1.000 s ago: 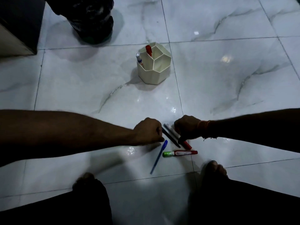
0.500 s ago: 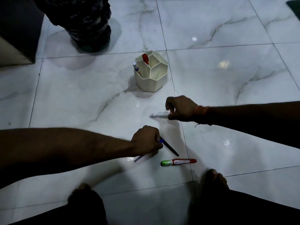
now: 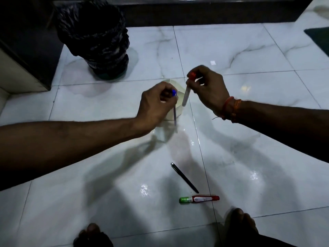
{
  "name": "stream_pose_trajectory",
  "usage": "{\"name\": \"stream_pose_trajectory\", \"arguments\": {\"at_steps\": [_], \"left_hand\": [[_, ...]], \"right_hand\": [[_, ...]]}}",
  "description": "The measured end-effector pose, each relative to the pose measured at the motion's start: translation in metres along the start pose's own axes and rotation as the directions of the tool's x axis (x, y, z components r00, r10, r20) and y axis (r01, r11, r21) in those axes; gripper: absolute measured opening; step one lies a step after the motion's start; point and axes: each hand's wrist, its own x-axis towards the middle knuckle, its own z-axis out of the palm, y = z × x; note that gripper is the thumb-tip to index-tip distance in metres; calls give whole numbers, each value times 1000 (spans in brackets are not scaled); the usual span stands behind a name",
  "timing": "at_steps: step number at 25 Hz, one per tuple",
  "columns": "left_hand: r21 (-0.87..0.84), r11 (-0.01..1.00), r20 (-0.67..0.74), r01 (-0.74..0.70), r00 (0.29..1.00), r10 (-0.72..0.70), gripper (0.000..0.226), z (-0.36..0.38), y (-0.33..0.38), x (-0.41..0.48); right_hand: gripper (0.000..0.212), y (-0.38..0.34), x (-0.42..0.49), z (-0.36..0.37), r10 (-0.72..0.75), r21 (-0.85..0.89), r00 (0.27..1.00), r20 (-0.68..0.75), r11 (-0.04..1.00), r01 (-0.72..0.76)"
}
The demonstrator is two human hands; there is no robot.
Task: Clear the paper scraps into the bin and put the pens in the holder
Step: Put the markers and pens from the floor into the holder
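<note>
My left hand (image 3: 156,104) pinches a blue-capped pen (image 3: 50,111) that hangs tip down in front of the cream pen holder (image 3: 178,98), which the hand mostly hides. Just right of it, my right hand (image 3: 208,86) pinches a white pen with a red cap (image 3: 186,94), held upright over the holder's right side. On the floor nearer to me lie a black pen (image 3: 184,177) and a marker with a green cap and red body (image 3: 199,199). The bin with a black liner (image 3: 94,38) stands at the back left. A tiny white scrap (image 3: 213,62) lies on the tiles beyond my right hand.
White marble floor tiles (image 3: 267,139) spread all around. Dark furniture (image 3: 26,56) stands at the left edge and a dark mat corner (image 3: 318,38) at the far right. My feet (image 3: 238,223) are at the bottom edge.
Both hands lifted their pens off the floor and carried them forward to the holder. The view tilted up, so the bin shows fully. The black pen and the marker stayed put.
</note>
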Motion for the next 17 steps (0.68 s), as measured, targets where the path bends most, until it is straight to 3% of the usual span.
{"name": "stream_pose_trajectory", "arguments": {"at_steps": [7,14,17], "left_hand": [[-25,999,-88,-31,996,28,12,0,12,33],[101,994,-70,-53,996,60,23,-10,-15,18],[141,989,71,-53,997,43,22,-7,-42,-18]], "right_hand": [[14,-17,36,6,-108,6,988,-109,994,109],[14,12,5,15,24,-88,1000,15,996,-22],[8,32,-44,14,214,-171,942,258,970,-174]]}}
